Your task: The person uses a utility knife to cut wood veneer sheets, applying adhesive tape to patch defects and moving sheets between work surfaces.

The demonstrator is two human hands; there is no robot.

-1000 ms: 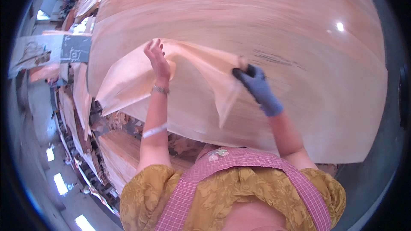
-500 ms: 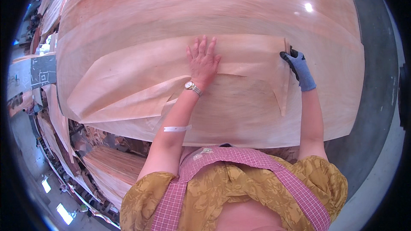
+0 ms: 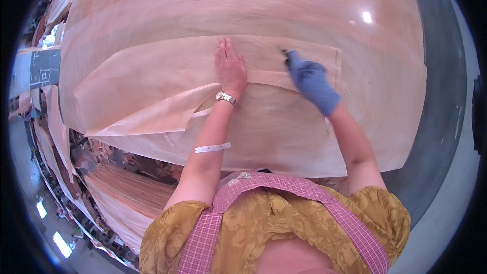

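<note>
A thin sheet of wood veneer (image 3: pixel 167 73) lies over a larger pale veneer sheet (image 3: pixel 289 127), with its near side folded and wrinkled on the left. My bare left hand (image 3: pixel 232 71) presses flat on the smaller sheet near its middle, fingers stretched out. To its right, my right hand (image 3: pixel 309 78), in a blue glove with black fingertips, is over the same sheet, inward of its right edge. It is smeared by motion, and I cannot make out whether its dark tip is a fingertip or something held.
Stacked veneer (image 3: pixel 127 187) and torn scraps (image 3: pixel 99 149) lie below the left front edge. A grey board with white marks (image 3: pixel 44 68) stands at the far left. Grey floor (image 3: pixel 446 96) runs along the right side.
My right hand has moved left from the smaller sheet's right edge to over the sheet. My left hand has shifted slightly left, its fingers now closer together.
</note>
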